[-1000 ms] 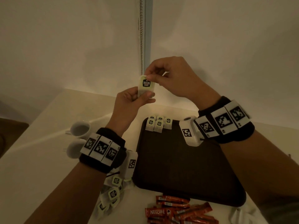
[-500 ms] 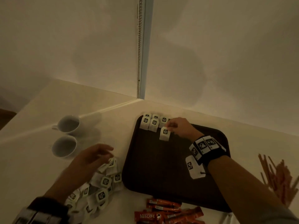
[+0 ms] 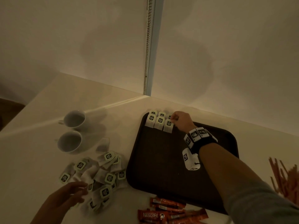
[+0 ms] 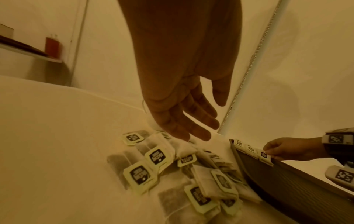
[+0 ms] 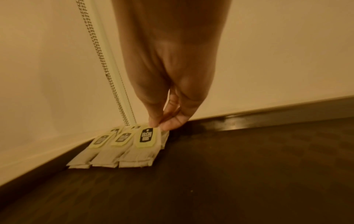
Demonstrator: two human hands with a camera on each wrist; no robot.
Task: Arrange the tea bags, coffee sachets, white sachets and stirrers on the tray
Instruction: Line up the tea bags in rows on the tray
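Observation:
A dark brown tray [image 3: 161, 159] lies on the white table. Two short rows of tea bags [image 3: 155, 122] fill its far left corner. My right hand [image 3: 175, 118] pinches the top corner of the right-most front tea bag [image 3: 168, 126], which lies flat on the tray; the right wrist view shows thumb and finger of that hand [image 5: 162, 125] on this tea bag [image 5: 146, 136]. My left hand [image 3: 76, 193] hovers with straight fingers over the loose pile of tea bags [image 3: 103, 175] left of the tray, holding nothing. The left wrist view shows this hand [image 4: 203, 121] just above the pile [image 4: 157, 157].
Two white cups [image 3: 71, 131] stand left of the pile. Red coffee sachets [image 3: 169, 212] lie at the tray's near edge. Brown stirrers [image 3: 288, 180] are heaped on the far right. A wall and a bead chain [image 3: 148, 46] close off the back.
A second ago both hands held one tea bag up in front of the wall. The right hand brought it down onto the tray's front row. The left hand dropped to the pile.

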